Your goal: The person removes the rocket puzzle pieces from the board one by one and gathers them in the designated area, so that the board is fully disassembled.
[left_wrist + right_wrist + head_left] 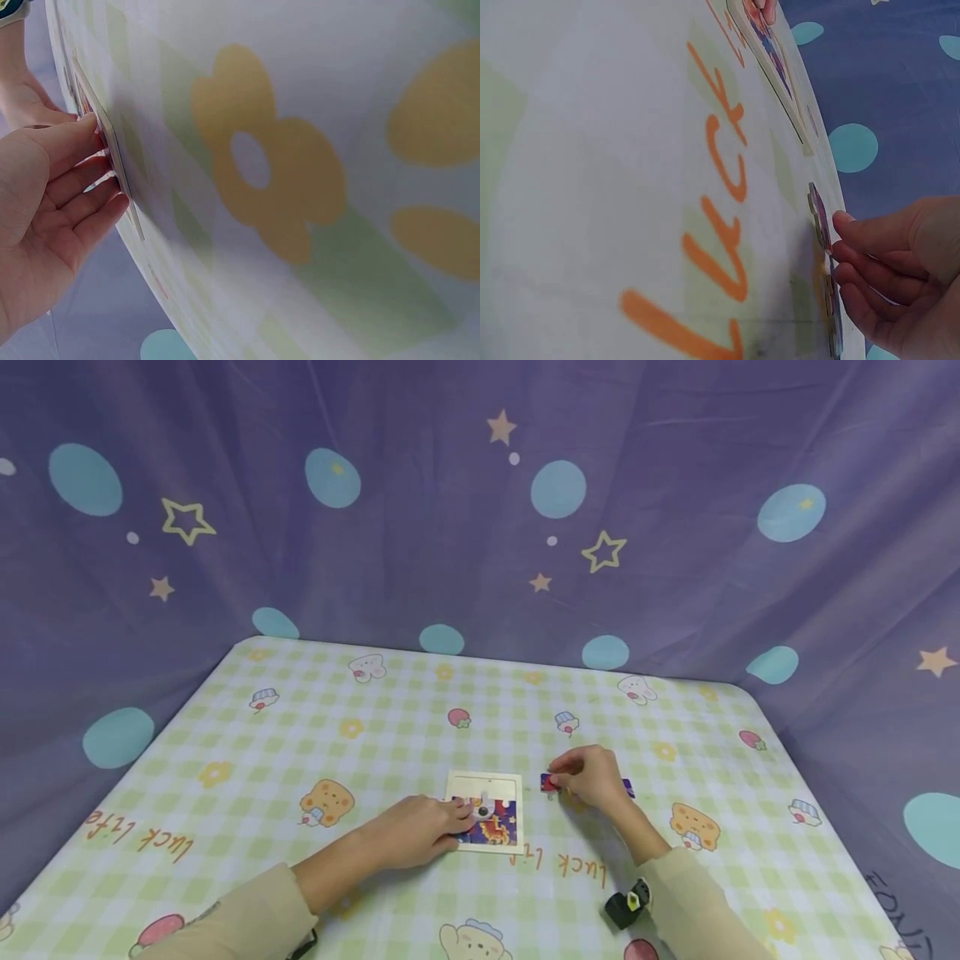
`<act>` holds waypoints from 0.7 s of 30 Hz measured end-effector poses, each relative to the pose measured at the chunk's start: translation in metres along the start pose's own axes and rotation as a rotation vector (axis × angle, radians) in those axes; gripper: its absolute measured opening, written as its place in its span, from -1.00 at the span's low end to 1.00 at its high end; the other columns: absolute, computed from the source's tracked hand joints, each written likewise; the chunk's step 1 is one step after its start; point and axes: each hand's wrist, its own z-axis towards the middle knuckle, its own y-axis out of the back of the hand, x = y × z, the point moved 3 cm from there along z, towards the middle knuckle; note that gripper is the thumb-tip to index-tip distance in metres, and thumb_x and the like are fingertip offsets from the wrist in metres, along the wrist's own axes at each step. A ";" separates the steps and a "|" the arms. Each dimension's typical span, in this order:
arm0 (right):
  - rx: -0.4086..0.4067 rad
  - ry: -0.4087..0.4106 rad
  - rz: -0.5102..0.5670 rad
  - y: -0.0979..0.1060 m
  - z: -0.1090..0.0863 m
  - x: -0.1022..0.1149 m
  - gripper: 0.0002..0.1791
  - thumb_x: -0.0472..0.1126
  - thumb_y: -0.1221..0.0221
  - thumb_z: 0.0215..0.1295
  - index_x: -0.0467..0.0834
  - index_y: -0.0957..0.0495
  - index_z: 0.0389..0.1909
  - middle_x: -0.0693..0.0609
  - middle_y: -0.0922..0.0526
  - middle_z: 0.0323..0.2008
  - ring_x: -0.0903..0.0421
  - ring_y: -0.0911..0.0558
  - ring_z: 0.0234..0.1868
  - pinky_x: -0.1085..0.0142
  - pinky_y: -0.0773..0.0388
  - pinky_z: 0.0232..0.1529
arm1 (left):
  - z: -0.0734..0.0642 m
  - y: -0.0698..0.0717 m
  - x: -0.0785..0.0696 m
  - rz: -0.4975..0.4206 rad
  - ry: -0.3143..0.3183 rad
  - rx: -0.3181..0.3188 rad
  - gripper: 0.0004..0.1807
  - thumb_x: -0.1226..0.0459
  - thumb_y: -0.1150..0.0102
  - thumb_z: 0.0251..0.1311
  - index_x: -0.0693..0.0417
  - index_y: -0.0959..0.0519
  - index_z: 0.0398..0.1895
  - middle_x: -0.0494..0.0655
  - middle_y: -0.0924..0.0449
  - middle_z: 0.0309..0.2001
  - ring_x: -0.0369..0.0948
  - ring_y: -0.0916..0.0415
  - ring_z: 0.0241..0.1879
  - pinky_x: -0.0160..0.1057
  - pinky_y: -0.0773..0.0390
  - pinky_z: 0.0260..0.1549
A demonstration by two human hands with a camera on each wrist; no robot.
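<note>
A jigsaw puzzle [495, 827] with a colourful picture on dark blue lies in a cream frame tray [487, 776], its far part showing bare backing. My left hand [423, 828] rests on the left side of the puzzle, fingers extended over the pieces; in the left wrist view its fingertips [120, 201] meet the tray's face. To the right of the tray, my right hand [592, 777] is over loose puzzle pieces on the table. Its thumb and forefinger touch a red and purple puzzle piece [546, 782], which lies flat. Other pieces are partly hidden beneath this hand.
Another dark blue puzzle piece [628, 788] shows just right of the right hand. The table has a green checked cloth [405, 718] printed with cartoons and lettering. A purple curtain [450, 527] hangs behind the table. A black wrist device [626, 906] sits at the right sleeve.
</note>
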 end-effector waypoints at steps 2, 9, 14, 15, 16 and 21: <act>-0.005 0.010 -0.004 0.000 -0.001 0.001 -0.87 -0.33 -0.39 0.01 -0.12 -0.71 -0.37 0.01 -0.75 -0.43 0.21 -0.58 -0.53 0.40 -0.58 -0.54 | 0.000 0.000 0.000 0.003 0.001 0.003 -0.60 0.16 -0.12 0.30 0.04 -0.53 0.18 -0.02 -0.50 0.25 -0.10 -0.50 0.24 -0.09 -0.57 0.16; -0.021 0.076 -0.001 -0.004 -0.007 0.011 -0.83 -0.30 -0.43 -0.03 -0.09 -0.71 -0.36 0.04 -0.75 -0.42 0.22 -0.61 -0.43 0.42 -0.56 -0.36 | 0.001 0.001 -0.001 0.009 0.000 0.001 -0.60 0.17 -0.12 0.30 0.04 -0.54 0.18 -0.03 -0.51 0.25 -0.10 -0.51 0.23 -0.09 -0.59 0.14; 0.021 0.135 0.014 -0.014 -0.015 0.022 -0.83 -0.33 -0.43 -0.05 -0.09 -0.70 -0.39 0.09 -0.69 -0.48 0.25 -0.55 -0.48 0.48 -0.53 -0.43 | 0.002 0.002 -0.002 0.002 -0.002 0.001 -0.60 0.17 -0.12 0.30 0.05 -0.54 0.17 -0.02 -0.51 0.25 -0.10 -0.51 0.23 -0.09 -0.59 0.13; 0.034 0.154 0.013 -0.016 -0.017 0.025 -0.84 -0.34 -0.43 -0.05 -0.09 -0.70 -0.40 0.09 -0.68 -0.49 0.25 -0.55 -0.48 0.49 -0.52 -0.44 | 0.002 0.002 -0.002 -0.001 -0.002 0.001 -0.61 0.17 -0.12 0.30 0.05 -0.54 0.17 -0.02 -0.51 0.24 -0.10 -0.52 0.22 -0.09 -0.59 0.13; 0.048 0.177 0.010 -0.019 -0.019 0.028 -0.84 -0.34 -0.43 -0.04 -0.10 -0.70 -0.41 0.09 -0.68 -0.48 0.26 -0.55 -0.48 0.49 -0.52 -0.43 | 0.002 0.002 -0.002 -0.002 -0.002 0.001 -0.61 0.18 -0.12 0.30 0.05 -0.54 0.17 -0.02 -0.51 0.24 -0.09 -0.52 0.22 -0.09 -0.59 0.13; 0.128 0.299 -0.041 -0.030 -0.028 0.040 -0.83 -0.34 -0.41 -0.02 -0.10 -0.69 -0.37 0.07 -0.70 -0.39 0.26 -0.56 -0.40 0.50 -0.53 -0.36 | 0.002 0.002 0.000 -0.026 0.006 -0.005 -0.62 0.19 -0.14 0.28 0.04 -0.56 0.15 -0.03 -0.53 0.22 -0.11 -0.53 0.21 -0.09 -0.59 0.13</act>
